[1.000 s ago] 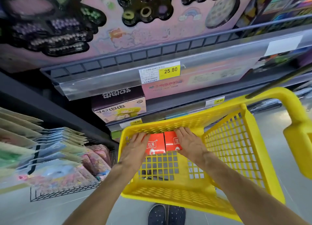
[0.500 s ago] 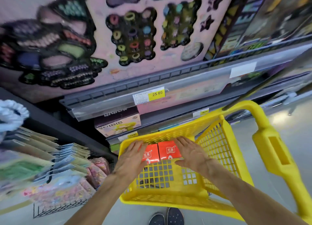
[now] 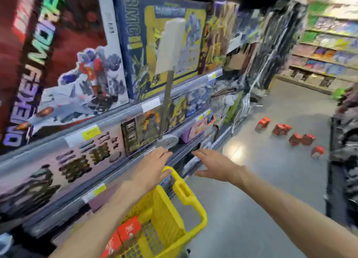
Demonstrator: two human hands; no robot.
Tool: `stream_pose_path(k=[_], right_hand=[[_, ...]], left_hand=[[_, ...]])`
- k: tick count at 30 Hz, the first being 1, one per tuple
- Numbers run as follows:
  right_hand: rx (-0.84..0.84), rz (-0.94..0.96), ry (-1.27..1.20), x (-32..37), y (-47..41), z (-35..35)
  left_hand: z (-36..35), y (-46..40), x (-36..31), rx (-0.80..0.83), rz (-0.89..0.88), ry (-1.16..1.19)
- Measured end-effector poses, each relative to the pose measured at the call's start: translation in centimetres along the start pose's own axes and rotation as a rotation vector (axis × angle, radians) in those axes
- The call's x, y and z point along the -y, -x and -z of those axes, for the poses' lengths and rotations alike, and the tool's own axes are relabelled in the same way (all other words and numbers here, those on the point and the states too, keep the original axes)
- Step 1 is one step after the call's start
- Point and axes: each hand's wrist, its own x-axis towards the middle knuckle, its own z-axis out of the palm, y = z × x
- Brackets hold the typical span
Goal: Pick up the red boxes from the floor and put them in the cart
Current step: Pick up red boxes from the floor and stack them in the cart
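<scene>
**shelfwatcher:** Both hands are empty right now. The left hand point(image 3: 153, 170) is spread flat, fingers straight, just above the top of the yellow handle point(image 3: 183, 190) near the middle of the frame; I can't tell if it's actually touching. The right hand point(image 3: 215, 165) is stretched forward with fingers splayed wide, centre frame, holding nothing.

**aisle9:** And the boxes?

**shelfwatcher:** Two red boxes point(image 3: 124, 236) are sitting in the yellow cart point(image 3: 166, 224) at the bottom centre. More red boxes on the floor point(image 3: 288, 134) are scattered in a loose diagonal row at the right-middle of the frame, well apart from the hands. It's blurry, so I'd say six-ish, no promises.

**aisle9:** So which step is this?

**shelfwatcher:** My read: between drops, heading for the next pickup. The view points down the aisle at the floor pile, with toy shelves point(image 3: 120, 110) filling the left side.

**aisle9:** Next move?

**shelfwatcher:** Probably close the gap, maybe roll the cart along by the handle, then crouch and grab a box in each hand. Watch out for the dark bulky thing point(image 3: 344, 141) at the right edge, right beside the nearest boxes.
</scene>
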Motion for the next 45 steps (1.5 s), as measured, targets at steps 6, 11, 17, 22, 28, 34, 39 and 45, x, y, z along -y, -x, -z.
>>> stream_pose_path(k=[6, 11, 17, 22, 28, 34, 39, 45], right_hand=[[-0.229, -0.294, 0.056, -10.7, 12.2, 9.2], [-0.287, -0.534, 0.064, -19.2, 22.7, 12.2], [-0.338, -0.683, 0.106, -31.3, 32.8, 14.0], [-0.352, -0.732, 0.146, -39.6, 35.4, 15.5], [-0.349, -0.776, 0.181, -51.1, 33.4, 15.5], [-0.326, -0.779, 0.167, -64.3, 28.0, 17.1], [-0.334, -0.8, 0.153, -75.7, 23.6, 19.3], [-0.346, -0.829, 0.052, -90.9, 18.7, 19.0]], left_hand=[[3.4, -12.5, -12.4, -0.078, -0.251, -0.012], [2.4, -21.7, -22.5, -0.128, -0.398, -0.066], [-1.3, -32.4, -33.8, -0.052, -0.454, 0.042], [-5.2, -41.2, -38.4, -0.038, -0.473, 0.035], [-9.6, -52.3, -40.8, -0.02, -0.498, 0.024], [-13.4, -66.8, -41.4, -0.03, -0.521, 0.042], [-15.7, -79.7, -42.5, -0.061, -0.534, 0.036], [-21.0, -94.8, -44.4, -0.029, -0.534, 0.075]])
